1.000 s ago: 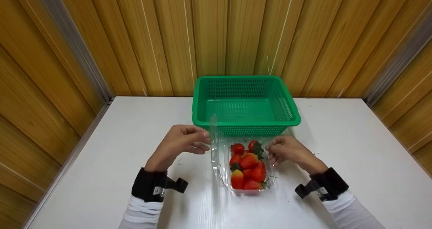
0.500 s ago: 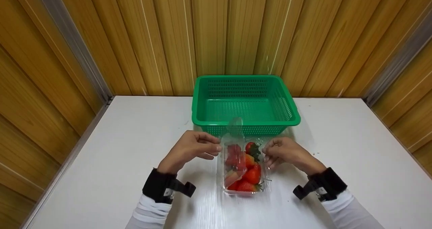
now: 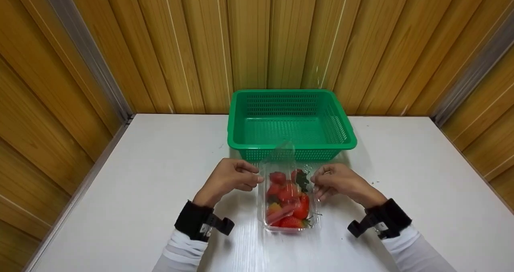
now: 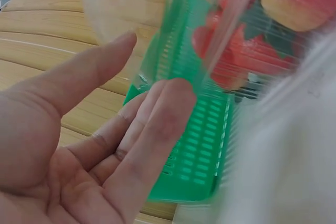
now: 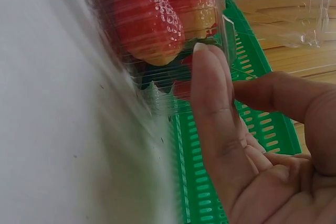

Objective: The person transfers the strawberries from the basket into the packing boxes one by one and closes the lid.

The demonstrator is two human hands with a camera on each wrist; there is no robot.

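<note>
A clear plastic clamshell box (image 3: pixel 289 228) holds several red strawberries (image 3: pixel 304 206) on the white table. Its clear lid (image 3: pixel 278 159), hinged on the left, leans over the left part of the fruit. My left hand (image 3: pixel 231 179) is beside the lid's left side. In the left wrist view, thumb and fingers are apart with nothing between them. On the opposite side, my right hand (image 3: pixel 341 180) pinches the box's edge between thumb and index finger. The right wrist view has the index fingertip (image 5: pixel 202 59) lying against the ribbed outer wall, with strawberries behind it.
A green perforated basket (image 3: pixel 329 147) stands just behind the box, its inside bare. The lid's far end overlaps the basket's front in the head view. Wood-patterned panels (image 3: pixel 249 35) wall in the white table (image 3: pixel 168 143) at the back and sides.
The lid has swung rightward from upright to leaning over the strawberries. My left hand has followed it to the right. The box has shifted slightly left, with the right hand staying at its edge.
</note>
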